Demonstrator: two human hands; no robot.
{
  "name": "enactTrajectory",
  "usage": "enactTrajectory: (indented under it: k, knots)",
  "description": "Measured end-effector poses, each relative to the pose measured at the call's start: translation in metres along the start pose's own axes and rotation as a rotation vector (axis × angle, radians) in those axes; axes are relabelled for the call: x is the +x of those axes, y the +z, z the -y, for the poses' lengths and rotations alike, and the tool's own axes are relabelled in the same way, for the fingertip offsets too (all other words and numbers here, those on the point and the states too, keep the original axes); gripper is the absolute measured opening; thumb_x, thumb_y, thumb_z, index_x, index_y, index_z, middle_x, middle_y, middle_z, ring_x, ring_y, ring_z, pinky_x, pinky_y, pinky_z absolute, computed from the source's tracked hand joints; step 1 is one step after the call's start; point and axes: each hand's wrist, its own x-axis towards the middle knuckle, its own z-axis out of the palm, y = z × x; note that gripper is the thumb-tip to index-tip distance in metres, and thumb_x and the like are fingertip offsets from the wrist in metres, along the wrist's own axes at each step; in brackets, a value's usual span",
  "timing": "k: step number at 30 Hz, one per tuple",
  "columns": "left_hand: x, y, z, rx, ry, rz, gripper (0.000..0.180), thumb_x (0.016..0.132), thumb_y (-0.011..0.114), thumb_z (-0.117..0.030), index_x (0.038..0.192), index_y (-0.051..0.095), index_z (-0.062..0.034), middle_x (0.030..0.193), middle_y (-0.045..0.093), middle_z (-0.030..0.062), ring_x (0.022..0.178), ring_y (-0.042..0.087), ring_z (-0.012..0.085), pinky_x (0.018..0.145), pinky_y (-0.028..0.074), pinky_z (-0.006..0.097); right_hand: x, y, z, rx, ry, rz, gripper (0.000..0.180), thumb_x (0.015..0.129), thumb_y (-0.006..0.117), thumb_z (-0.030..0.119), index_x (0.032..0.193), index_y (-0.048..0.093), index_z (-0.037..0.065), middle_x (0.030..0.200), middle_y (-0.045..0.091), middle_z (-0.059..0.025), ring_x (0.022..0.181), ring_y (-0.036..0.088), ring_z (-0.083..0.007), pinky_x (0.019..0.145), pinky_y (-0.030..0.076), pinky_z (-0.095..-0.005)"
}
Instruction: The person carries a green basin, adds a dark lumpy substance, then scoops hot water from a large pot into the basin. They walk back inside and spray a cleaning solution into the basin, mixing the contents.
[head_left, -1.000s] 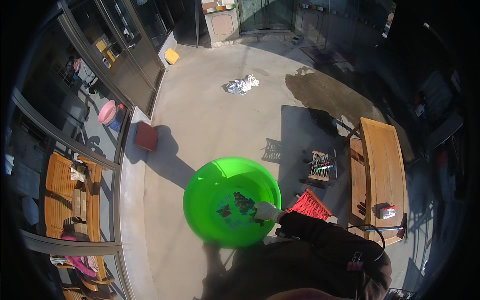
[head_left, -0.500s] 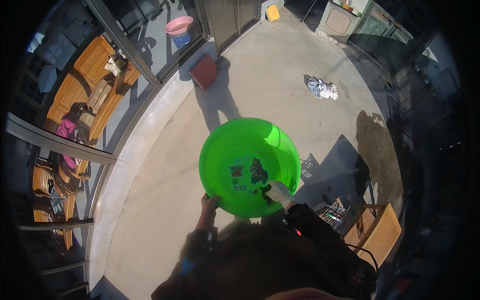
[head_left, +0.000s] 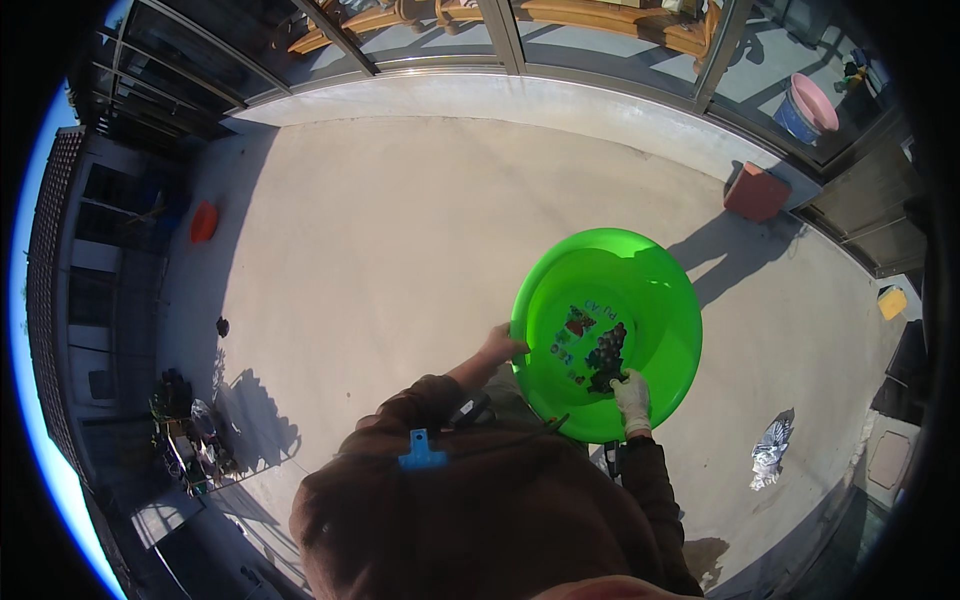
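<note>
A large round green basin (head_left: 668, 300) is in front of me, with printed fruit pictures on its inside bottom. My left hand (head_left: 500, 345) grips its left rim, thumb over the edge. Inside the basin, near the close right side, is my right hand (head_left: 631, 392) in a whitish glove. Its fingers are closed at a small dark thing (head_left: 603, 382) lying against the printed bottom; I cannot make out what it is. That dark patch partly merges with the dark grape print (head_left: 609, 345) beside it.
Glass doors with wooden furniture (head_left: 620, 25) behind them line the far side. A reddish-brown block (head_left: 756, 192) stands by the wall. Crumpled silvery sheeting (head_left: 770, 452) lies on the concrete at right. Potted plants (head_left: 190, 435) and an orange basin (head_left: 204, 222) are at left.
My view has turned left, so the surroundings have swung right. The basin has turned with me. My right hand stays inside it, and the dark thing now lies closer to the grape print.
</note>
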Motion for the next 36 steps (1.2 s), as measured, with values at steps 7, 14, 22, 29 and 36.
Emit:
enactTrajectory:
  k: [7, 14, 22, 29, 36]
  knots:
    - [-0.003, -0.029, 0.027, -0.094, -0.052, -0.253, 0.043, 0.068, 0.069, -0.003, 0.109, 0.060, 0.0041, 0.090, 0.066, 0.0122, 0.077, 0.065, 0.0198, 0.066, 0.052, 0.032, 0.029, -0.021, 0.010, 0.074, -0.246, -0.435, 0.043, 0.074, 0.073, 0.017, 0.109, 0.059, -0.003, 0.107, 0.063, -0.0193, 0.102, 0.058, -0.0359, 0.085, 0.047, -0.0413]
    - [-0.012, -0.094, 0.043, -0.222, 0.064, -0.308, 0.039, 0.069, 0.069, -0.004, 0.107, 0.060, 0.0047, 0.090, 0.066, 0.0116, 0.078, 0.064, 0.0211, 0.068, 0.052, 0.033, 0.049, 0.014, 0.039, 0.557, 0.049, -0.384, 0.045, 0.077, 0.073, 0.017, 0.112, 0.055, -0.006, 0.102, 0.063, -0.0164, 0.093, 0.062, -0.0281, 0.077, 0.052, -0.0379]
    - [-0.028, -0.153, 0.058, -0.435, 0.082, -0.339, 0.038, 0.074, 0.067, -0.005, 0.110, 0.059, 0.0013, 0.090, 0.066, 0.0120, 0.075, 0.065, 0.0212, 0.060, 0.054, 0.033, 0.049, 0.043, 0.087, 1.109, 0.068, 0.325, 0.036, 0.076, 0.070, 0.011, 0.108, 0.059, -0.004, 0.095, 0.063, -0.0104, 0.079, 0.064, -0.0230, 0.066, 0.054, -0.0350]
    - [-0.041, -0.139, 0.067, -0.652, 0.068, -0.365, 0.040, 0.081, 0.069, -0.014, 0.117, 0.055, -0.0023, 0.097, 0.066, 0.0137, 0.079, 0.068, 0.0243, 0.064, 0.058, 0.038, 0.044, 0.034, 0.110, 1.014, -0.079, 0.284, 0.033, 0.075, 0.065, 0.006, 0.106, 0.059, -0.004, 0.095, 0.062, -0.0104, 0.080, 0.063, -0.0243, 0.072, 0.053, -0.0351]
    - [-0.039, -0.081, 0.096, -0.680, -0.181, -0.162, 0.033, 0.080, 0.070, -0.012, 0.108, 0.059, 0.0028, 0.088, 0.067, 0.0157, 0.069, 0.068, 0.0271, 0.059, 0.059, 0.041, 0.034, 0.011, 0.083, 0.993, -0.025, 0.255, 0.032, 0.077, 0.065, 0.005, 0.107, 0.060, -0.004, 0.097, 0.063, -0.0116, 0.085, 0.063, -0.0257, 0.075, 0.053, -0.0366]
